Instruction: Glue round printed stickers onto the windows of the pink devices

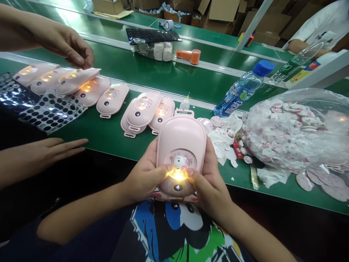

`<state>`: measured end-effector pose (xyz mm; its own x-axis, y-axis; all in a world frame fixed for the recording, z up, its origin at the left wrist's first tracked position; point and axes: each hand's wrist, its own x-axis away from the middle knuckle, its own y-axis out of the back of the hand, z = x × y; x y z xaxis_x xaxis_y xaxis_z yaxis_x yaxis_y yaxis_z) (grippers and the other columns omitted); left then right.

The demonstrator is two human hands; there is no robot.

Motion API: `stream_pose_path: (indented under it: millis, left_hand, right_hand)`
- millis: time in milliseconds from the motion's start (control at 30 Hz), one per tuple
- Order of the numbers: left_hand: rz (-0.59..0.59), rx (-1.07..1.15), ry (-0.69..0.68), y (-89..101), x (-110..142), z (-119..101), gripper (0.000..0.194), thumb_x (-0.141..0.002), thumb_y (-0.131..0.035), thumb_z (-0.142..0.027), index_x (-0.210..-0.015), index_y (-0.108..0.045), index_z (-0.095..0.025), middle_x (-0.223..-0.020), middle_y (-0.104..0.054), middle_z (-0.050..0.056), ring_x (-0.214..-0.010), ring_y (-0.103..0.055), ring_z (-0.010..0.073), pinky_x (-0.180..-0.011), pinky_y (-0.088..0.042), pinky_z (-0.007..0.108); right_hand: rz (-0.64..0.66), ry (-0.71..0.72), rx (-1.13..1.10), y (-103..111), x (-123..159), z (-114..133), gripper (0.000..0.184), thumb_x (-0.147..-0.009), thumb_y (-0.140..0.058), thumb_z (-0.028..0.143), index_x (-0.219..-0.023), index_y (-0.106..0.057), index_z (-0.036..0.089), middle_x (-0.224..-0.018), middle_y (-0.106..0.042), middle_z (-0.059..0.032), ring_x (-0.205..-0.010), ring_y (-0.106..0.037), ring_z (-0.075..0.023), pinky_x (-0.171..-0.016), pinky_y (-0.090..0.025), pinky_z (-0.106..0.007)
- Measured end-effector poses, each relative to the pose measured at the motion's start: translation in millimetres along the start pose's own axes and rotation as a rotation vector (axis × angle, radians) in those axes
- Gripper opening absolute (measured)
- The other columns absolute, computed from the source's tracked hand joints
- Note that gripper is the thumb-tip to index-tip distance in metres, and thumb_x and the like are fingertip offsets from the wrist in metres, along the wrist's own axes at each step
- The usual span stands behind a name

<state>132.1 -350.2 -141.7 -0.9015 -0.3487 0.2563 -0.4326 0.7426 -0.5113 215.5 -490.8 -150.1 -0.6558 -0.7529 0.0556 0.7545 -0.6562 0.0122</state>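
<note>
A pale pink, rounded plastic device point(181, 133) is held upright between my hands in front of my chest. My left hand point(147, 174) wraps its left side and my right hand point(214, 174) its right side. Both thumbs press at the lower edge of its oval recess, where a small white cat figure point(179, 161) sits. Yellow light glows between the thumb tips, and a small display is lit below. Beyond it on the bench lie several similar pink devices point(143, 108), some glowing. A small needle-tipped bottle point(185, 103) stands behind the held device.
A co-worker's hands point(68, 43) reach in at left, above pink devices and a sheet of black dots point(53, 111). At right are a blue-capped bottle point(240, 89), a clear bag of cat figures point(291, 127) and pink discs point(327, 182). An orange handheld item point(189, 55) lies farther back.
</note>
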Motion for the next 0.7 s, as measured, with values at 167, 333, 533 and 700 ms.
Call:
stream_pose_path:
  millis: [167,333,533,700]
  left_hand:
    - [0.007,-0.004,0.026,0.5,1.4,-0.2,0.089,-0.075,-0.069,-0.018,-0.151,-0.025,-0.032,-0.128,-0.060,0.011,-0.110,-0.062,0.0326,-0.081,-0.056,0.040]
    - [0.068,-0.002,-0.036,6.6,1.0,2.9,0.086,-0.072,-0.073,-0.021,-0.148,-0.032,-0.031,-0.133,-0.057,0.010,-0.116,-0.058,0.0332,-0.091,-0.053,0.044]
    - [0.023,-0.117,-0.080,5.8,0.8,3.2,0.078,-0.075,-0.077,-0.025,-0.142,-0.039,-0.029,-0.123,-0.062,0.009,-0.109,-0.062,0.0310,-0.082,-0.056,0.040]
    - [-0.016,-0.113,-0.073,0.8,2.6,2.3,0.074,-0.073,-0.080,-0.028,-0.137,-0.042,-0.027,-0.123,-0.063,0.010,-0.112,-0.061,0.0330,-0.084,-0.056,0.042]
  right_hand:
    - [-0.009,0.024,0.079,0.4,0.8,-1.6,0.073,-0.096,-0.041,0.032,-0.154,0.003,0.039,-0.163,-0.012,0.0020,-0.147,-0.024,-0.0261,-0.114,-0.039,-0.052]
    - [0.005,0.010,0.047,-0.4,3.8,-6.9,0.073,-0.097,-0.040,0.033,-0.154,0.006,0.039,-0.162,-0.015,-0.0014,-0.143,-0.034,-0.0275,-0.108,-0.046,-0.053]
    - [0.007,0.063,0.143,-3.0,6.6,-8.3,0.080,-0.096,-0.042,0.027,-0.153,0.013,0.038,-0.160,-0.022,-0.0019,-0.141,-0.038,-0.0269,-0.107,-0.048,-0.052]
    - [-0.018,0.059,0.101,-5.1,8.3,-9.3,0.080,-0.095,-0.044,0.024,-0.153,0.009,0.039,-0.160,-0.022,-0.0015,-0.143,-0.033,-0.0273,-0.110,-0.043,-0.055]
